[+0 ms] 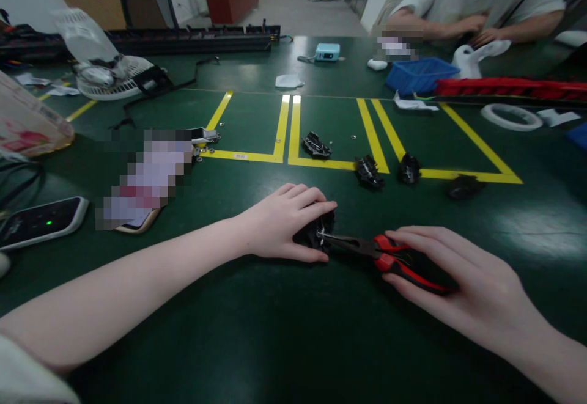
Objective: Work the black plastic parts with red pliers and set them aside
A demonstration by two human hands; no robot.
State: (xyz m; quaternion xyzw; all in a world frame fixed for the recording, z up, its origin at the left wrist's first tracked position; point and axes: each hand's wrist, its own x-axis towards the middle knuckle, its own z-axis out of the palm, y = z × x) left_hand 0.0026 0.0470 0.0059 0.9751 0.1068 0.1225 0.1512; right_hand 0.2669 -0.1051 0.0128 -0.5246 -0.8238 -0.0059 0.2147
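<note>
My left hand (pixel 293 224) is closed around a small black plastic part (pixel 314 233), pressing it to the green tabletop with thumb and fingers. In my right hand (pixel 468 275) is a pair of long-nose pliers (pixel 389 257) with red and black handles. The tips of the pliers touch the black part at its right side, near a small shiny metal piece. Whether the jaws grip that piece I cannot tell. Similar black parts lie farther back: one part (pixel 316 145) inside a yellow outline, another (pixel 369 172) on its tape, others (pixel 409 168) to the right.
A phone (pixel 151 190) and a black-screened device (pixel 43 224) lie at the left, near a white fan (pixel 110 77). Small metal rings (pixel 204 150) are scattered by the yellow tape (pixel 247 156). At back right are a blue bin (pixel 419 74), a tape roll (pixel 511 117) and another person's arms (pixel 477 28).
</note>
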